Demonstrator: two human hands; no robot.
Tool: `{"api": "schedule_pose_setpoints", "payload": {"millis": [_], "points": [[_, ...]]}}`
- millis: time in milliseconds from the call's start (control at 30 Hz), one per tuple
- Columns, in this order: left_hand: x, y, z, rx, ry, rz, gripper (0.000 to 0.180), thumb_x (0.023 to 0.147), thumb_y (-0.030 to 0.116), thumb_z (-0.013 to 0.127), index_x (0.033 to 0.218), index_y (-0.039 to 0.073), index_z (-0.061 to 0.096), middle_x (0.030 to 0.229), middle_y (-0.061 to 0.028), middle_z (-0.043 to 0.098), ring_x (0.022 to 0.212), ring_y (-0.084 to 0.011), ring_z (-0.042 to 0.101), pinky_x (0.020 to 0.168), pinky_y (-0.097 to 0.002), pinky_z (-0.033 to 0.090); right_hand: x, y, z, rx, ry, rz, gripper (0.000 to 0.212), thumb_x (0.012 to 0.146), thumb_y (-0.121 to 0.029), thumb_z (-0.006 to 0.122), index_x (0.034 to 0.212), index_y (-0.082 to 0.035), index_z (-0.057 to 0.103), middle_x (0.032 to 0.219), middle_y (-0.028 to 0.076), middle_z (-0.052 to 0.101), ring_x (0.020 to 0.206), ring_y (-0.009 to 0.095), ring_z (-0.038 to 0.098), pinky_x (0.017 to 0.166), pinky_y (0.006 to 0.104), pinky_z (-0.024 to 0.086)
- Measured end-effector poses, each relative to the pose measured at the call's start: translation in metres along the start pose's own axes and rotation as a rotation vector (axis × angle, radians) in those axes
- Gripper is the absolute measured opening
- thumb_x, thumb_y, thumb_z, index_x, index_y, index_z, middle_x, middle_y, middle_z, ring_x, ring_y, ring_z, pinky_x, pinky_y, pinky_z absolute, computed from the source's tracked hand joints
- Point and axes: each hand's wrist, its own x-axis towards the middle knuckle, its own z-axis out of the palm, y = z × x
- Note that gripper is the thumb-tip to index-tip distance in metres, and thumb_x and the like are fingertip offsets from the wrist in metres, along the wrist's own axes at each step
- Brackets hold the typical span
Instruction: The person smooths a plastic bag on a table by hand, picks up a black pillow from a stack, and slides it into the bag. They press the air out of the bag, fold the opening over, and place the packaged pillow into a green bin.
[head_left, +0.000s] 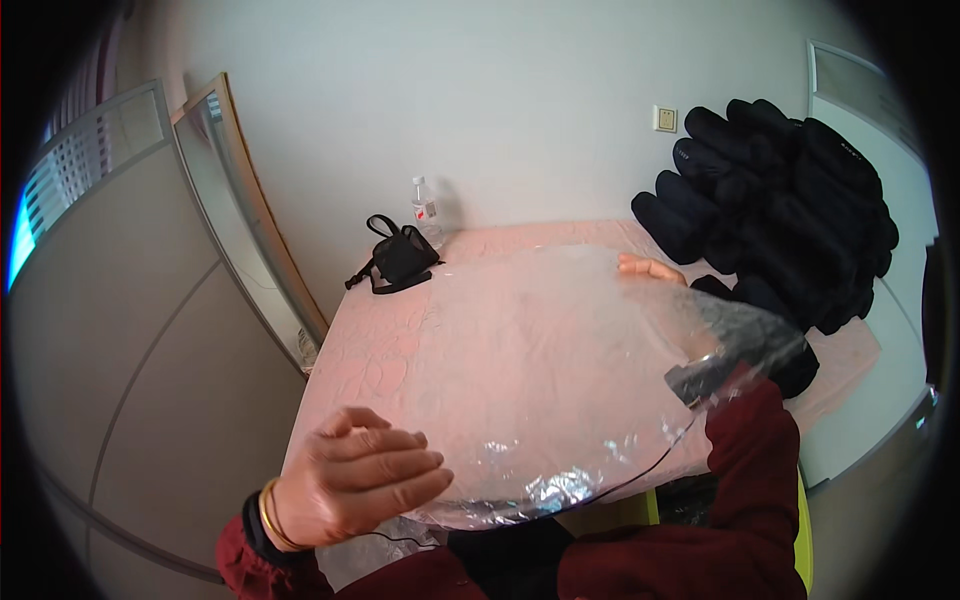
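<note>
A large clear plastic bag [560, 370] lies spread over the pink-covered table [365, 335] in front of me, its near edge crinkled and shiny. My left hand [365, 475] is raised beside the bag's near left corner, fingers stretched out and holding nothing. At the bag's far right edge, the fingers of my right hand [652, 268] show, extended toward the left. Loose plastic covers my right wrist and forearm, so the palm and thumb are hard to make out. A dark band sits round that wrist, with a thin black cable running from it.
A tall pile of rolled black cloth items [780, 200] fills the table's right end. Toward the back left are a black strapped pouch [403, 255] and a clear bottle [424, 212]. A wood-framed mirror [245, 200] leans left of the table; a wall socket [665, 119] is behind.
</note>
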Motion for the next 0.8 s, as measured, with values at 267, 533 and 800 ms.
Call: {"api": "schedule_pose_setpoints", "payload": {"millis": [267,533,800], "points": [[-0.056,0.001,0.102,0.022,-0.261,-0.219,0.028,0.077,0.009,0.066,0.104,0.006,0.072,0.106,-0.0057,0.071,0.101,-0.0229,0.068,0.085,-0.0378,0.051,-0.061,0.058,-0.004,0.033,0.174,0.484,0.041,0.096,-0.012,0.06,0.135,-0.001,0.055,0.129,0.009,0.06,0.107,0.014,0.063,0.087,0.0319,0.053],[-0.102,0.0,0.16,0.049,-0.31,-0.466,0.024,0.074,0.006,0.064,0.098,0.006,0.07,0.11,-0.0068,0.07,0.11,-0.0268,0.066,0.091,-0.0409,0.05,-0.132,0.035,0.041,-0.547,-0.418,0.044,0.048,0.083,-0.006,0.073,0.129,0.001,0.058,0.135,0.017,0.055,0.121,0.032,0.058,0.099,0.0415,0.049],[-0.101,0.001,0.171,-0.014,-0.246,-0.569,0.007,0.074,0.007,0.066,0.08,0.01,0.065,0.106,-0.0052,0.073,0.109,-0.0264,0.068,0.098,-0.0475,0.047,-0.152,0.029,0.059,-0.739,-0.539,-0.033,0.058,0.076,-0.009,0.078,0.13,-0.004,0.059,0.14,0.015,0.051,0.13,0.033,0.049,0.109,0.046,0.039]]}}
